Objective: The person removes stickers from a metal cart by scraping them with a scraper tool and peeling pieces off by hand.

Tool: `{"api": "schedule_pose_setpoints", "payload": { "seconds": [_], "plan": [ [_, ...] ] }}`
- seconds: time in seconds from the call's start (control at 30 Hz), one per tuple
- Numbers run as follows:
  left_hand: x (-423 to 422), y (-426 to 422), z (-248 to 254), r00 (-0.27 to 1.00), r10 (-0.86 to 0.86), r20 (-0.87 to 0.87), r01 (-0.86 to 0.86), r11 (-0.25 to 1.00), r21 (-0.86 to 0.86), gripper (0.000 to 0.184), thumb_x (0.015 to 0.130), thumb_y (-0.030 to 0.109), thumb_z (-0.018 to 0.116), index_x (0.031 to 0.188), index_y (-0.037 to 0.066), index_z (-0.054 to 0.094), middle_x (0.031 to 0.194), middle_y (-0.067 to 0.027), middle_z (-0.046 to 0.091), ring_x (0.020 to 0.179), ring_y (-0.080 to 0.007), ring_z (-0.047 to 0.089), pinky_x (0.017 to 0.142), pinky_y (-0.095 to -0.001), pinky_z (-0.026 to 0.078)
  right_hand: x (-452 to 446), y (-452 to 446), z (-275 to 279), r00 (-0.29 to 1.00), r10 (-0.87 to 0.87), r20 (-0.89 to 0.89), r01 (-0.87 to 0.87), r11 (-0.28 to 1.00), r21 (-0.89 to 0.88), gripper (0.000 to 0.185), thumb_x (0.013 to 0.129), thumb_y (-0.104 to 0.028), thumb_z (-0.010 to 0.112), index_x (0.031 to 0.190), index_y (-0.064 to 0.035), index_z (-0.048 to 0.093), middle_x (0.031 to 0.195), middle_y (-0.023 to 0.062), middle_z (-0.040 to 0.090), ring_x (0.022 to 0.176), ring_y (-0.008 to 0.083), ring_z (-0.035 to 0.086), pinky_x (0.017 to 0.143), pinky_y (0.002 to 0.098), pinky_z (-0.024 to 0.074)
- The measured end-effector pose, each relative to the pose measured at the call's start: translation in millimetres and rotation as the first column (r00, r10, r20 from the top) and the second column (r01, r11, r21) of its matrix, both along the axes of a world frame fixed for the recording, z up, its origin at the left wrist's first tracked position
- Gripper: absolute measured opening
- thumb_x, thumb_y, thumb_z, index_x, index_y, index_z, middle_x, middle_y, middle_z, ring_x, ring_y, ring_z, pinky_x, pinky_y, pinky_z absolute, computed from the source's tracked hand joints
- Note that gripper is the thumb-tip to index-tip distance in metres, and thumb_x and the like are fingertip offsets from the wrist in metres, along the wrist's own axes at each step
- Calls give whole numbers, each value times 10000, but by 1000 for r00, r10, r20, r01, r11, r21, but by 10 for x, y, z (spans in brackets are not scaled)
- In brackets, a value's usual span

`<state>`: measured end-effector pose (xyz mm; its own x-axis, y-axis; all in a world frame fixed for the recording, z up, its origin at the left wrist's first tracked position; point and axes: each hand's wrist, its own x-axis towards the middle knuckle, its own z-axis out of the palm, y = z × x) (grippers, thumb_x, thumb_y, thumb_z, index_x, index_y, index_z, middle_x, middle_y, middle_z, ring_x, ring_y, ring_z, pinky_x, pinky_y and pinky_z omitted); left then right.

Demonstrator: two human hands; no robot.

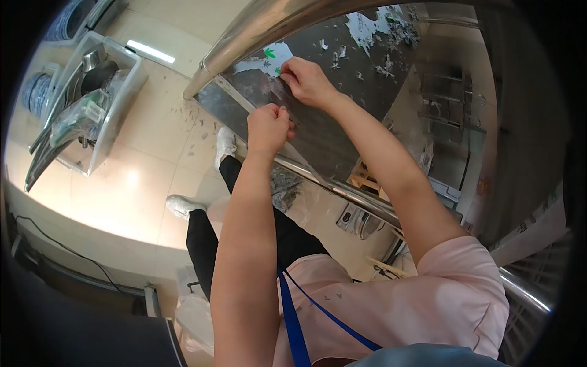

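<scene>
My right hand (pixel 307 84) is closed in a pinch at the torn edge of a white film sheet (pixel 278 54) printed with green leaves. The film lies on a dark, smooth panel (pixel 324 131) inside a metal frame. A thin, translucent bit shows just below my right fingertips. Closer to me, my left hand (pixel 268 129) is curled into a fist over the panel's near edge, beside a pale strip. What its fingers hold, if anything, is hidden. Torn white film (pixel 367 27) and grey shreds (pixel 400 30) cling to the panel's far part.
A thick metal tube (pixel 244 40) curves along the panel's left side, and a thinner rail (pixel 342 189) runs along its near edge. On the tiled floor at left stands a clear plastic bin (pixel 116 116) with metal parts and a bag. Grey scraps (pixel 284 186) lie below the rail.
</scene>
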<state>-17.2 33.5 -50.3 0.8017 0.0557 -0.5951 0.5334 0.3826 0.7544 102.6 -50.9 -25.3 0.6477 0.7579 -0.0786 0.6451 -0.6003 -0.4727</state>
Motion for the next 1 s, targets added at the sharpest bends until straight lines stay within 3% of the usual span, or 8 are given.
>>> {"api": "schedule_pose_setpoints", "payload": {
  "seconds": [0.2,0.3,0.33,0.53,0.67,0.83,1.0],
  "plan": [
    [-10,16,-27,999,-27,22,27,1000,5,229,809,146,475,651,-13,520,588,-86,586,445,-127,556,400,-238,436,39,-50,-4,999,-6,-37,8,999,36,139,731,-98,585,815,-5,526,694,96,523,621,173,521,578,270,430],
    [-2,22,-24,1000,-22,14,22,1000,-10,227,809,146,474,657,-15,523,589,-86,586,446,-127,557,403,-238,439,23,-6,125,992,-72,-102,63,993,-96,208,689,-172,629,786,-13,538,744,132,542,670,238,547,601,306,439],
    [-3,20,-21,1000,-20,10,20,1000,-17,226,810,145,474,659,-16,523,589,-86,586,446,-128,558,403,-238,440,54,-49,44,998,-14,-55,10,998,-65,267,662,-221,662,780,-14,541,723,121,548,648,219,551,586,294,440],
    [4,6,-44,1000,-21,-5,20,999,-28,224,811,145,472,664,-17,526,591,-91,587,445,-132,559,402,-240,445,190,-25,28,974,-36,-226,11,994,-110,194,678,-170,628,776,-23,548,688,111,564,610,230,558,560,306,444],
    [1,5,-20,1000,-15,-9,14,1000,-12,239,798,145,469,640,-26,526,565,-97,590,459,-154,585,444,-257,456,79,46,74,993,107,40,-98,980,-171,93,674,-107,559,725,-32,536,671,115,551,620,252,557,562,334,448],
    [11,11,-22,999,-32,-14,33,999,5,233,798,139,466,649,-28,530,572,-95,593,460,-155,585,444,-257,456,-83,89,-32,886,211,412,-131,968,-214,32,644,-70,493,658,-42,488,648,105,517,606,267,540,556,358,456],
    [22,0,-11,999,-33,-43,32,999,-17,230,799,134,463,651,-27,533,568,-95,591,452,-150,579,444,-258,456,-133,80,-73,877,196,440,-112,971,-209,105,627,-63,547,645,-42,446,627,104,484,603,271,523,518,347,438]
  ]
}}
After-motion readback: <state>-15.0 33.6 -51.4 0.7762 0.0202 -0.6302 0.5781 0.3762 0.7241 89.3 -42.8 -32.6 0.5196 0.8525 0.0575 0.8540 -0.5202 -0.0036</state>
